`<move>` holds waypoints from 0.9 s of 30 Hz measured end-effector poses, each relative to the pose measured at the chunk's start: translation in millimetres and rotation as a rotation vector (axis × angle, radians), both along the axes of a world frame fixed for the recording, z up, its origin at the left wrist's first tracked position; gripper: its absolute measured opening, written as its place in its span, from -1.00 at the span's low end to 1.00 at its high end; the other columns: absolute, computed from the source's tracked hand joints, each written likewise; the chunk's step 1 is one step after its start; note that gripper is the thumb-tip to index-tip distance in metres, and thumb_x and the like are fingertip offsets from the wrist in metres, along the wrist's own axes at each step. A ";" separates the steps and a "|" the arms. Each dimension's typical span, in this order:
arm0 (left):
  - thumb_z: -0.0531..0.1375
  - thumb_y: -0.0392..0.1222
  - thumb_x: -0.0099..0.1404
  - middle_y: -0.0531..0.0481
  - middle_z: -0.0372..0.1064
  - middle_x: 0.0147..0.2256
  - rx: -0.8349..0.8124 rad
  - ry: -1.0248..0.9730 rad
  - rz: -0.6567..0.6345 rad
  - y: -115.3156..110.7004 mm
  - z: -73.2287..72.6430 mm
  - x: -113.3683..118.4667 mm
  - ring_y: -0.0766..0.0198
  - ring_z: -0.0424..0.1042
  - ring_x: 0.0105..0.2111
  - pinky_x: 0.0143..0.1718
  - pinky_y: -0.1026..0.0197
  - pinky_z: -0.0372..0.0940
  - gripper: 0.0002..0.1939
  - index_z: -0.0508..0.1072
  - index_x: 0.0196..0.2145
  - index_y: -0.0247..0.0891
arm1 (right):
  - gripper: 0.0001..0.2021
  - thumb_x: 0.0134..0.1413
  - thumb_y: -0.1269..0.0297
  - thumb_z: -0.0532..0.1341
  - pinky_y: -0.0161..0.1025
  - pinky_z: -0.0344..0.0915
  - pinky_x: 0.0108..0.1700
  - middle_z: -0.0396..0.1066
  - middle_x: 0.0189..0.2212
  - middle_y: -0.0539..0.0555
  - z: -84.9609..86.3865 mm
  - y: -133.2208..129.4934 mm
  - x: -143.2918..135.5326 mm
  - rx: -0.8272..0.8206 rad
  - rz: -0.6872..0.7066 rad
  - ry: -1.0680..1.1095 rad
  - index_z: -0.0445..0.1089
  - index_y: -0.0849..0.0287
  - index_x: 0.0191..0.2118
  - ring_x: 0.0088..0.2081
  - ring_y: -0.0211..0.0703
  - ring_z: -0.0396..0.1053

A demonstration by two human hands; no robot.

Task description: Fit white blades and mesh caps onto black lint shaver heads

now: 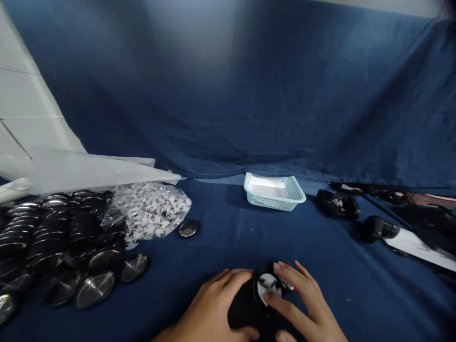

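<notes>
Near the bottom centre, my left hand (210,308) curls around a black rounded part (244,304), its thumb low at the near side. This part has a round ring-shaped end with white pieces (267,285) inside. My right hand (302,304) grips the same part from the right, with one fingertip touching the white pieces. Under its other fingers a perforated metal cap (287,283) shows beside the ring, partly hidden. Both hands are slightly blurred. The near side of the black part is too dark to make out.
Rows of black-rimmed perforated metal caps (94,289) fill the left side. Beside them lies a clear bag of small white pieces (153,211), with one loose cap (188,229) close by. A light blue basket (272,203) stands at the back. Black parts (338,204) lie right.
</notes>
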State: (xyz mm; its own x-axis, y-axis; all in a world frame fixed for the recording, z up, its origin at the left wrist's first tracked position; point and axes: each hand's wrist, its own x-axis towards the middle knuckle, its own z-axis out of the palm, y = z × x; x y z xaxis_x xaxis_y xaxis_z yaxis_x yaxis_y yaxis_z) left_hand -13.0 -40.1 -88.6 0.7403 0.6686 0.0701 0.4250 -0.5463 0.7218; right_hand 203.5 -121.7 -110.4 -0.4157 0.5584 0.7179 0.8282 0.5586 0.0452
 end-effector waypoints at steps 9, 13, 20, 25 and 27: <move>0.38 -0.33 -0.16 -0.03 0.35 0.07 0.046 -0.044 0.037 -1.5 -2.4 0.0 0.02 0.36 0.03 0.10 -0.05 0.27 -0.23 0.34 0.06 -0.08 | -0.79 0.25 0.21 0.09 -0.07 0.42 -0.03 0.38 -0.02 0.16 9.5 5.9 39.4 -0.351 -0.304 0.313 0.40 0.08 -0.09 0.00 -0.01 0.40; 0.38 -0.37 -0.17 -0.02 0.33 0.09 0.042 -0.069 0.015 -1.3 -2.6 0.0 0.05 0.37 0.02 0.10 -0.03 0.28 -0.24 0.35 0.04 -0.07 | -0.75 0.18 0.14 0.17 0.04 0.37 0.01 0.41 -0.02 0.14 19.1 14.5 48.6 -0.616 -0.201 0.138 0.39 0.03 -0.05 -0.02 0.01 0.41; 0.38 -0.35 -0.12 -0.02 0.37 0.04 0.119 -0.067 -0.002 -0.1 -1.7 -0.3 0.06 0.38 -0.01 0.07 -0.02 0.29 -0.50 0.49 -0.16 -0.14 | -0.64 0.02 0.34 0.21 0.07 0.33 0.02 0.41 0.01 0.15 16.0 14.7 41.5 -0.668 -0.179 0.161 0.33 0.04 -0.01 0.01 0.05 0.39; 0.35 -0.36 -0.09 -0.03 0.40 -0.03 0.223 -0.117 -0.030 1.9 -10.3 -2.3 0.06 0.37 -0.05 0.00 -0.02 0.31 -0.60 0.49 -0.23 -0.14 | -0.67 0.09 0.26 0.21 0.00 0.32 0.06 0.31 0.03 0.20 12.9 10.7 46.9 -0.487 -0.177 0.442 0.27 0.09 0.01 0.08 0.05 0.31; 0.34 -0.35 -0.08 -0.02 0.39 -0.03 0.239 -0.131 -0.027 2.6 -12.9 -2.4 0.06 0.36 -0.05 0.01 -0.04 0.29 -0.62 0.48 -0.24 -0.14 | -0.66 0.11 0.20 0.21 -0.02 0.34 0.05 0.29 0.03 0.21 11.8 6.5 46.7 -0.432 -0.140 0.521 0.26 0.09 0.01 0.08 0.07 0.30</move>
State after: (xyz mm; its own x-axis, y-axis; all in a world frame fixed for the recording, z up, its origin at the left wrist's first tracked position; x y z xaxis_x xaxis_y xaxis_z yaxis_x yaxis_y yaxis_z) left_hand -15.4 -37.5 -101.5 0.7322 0.6013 0.3198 0.3196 -0.7180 0.6184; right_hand 250.2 -115.2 -98.6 0.0201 0.8625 0.5057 0.7471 0.3232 -0.5809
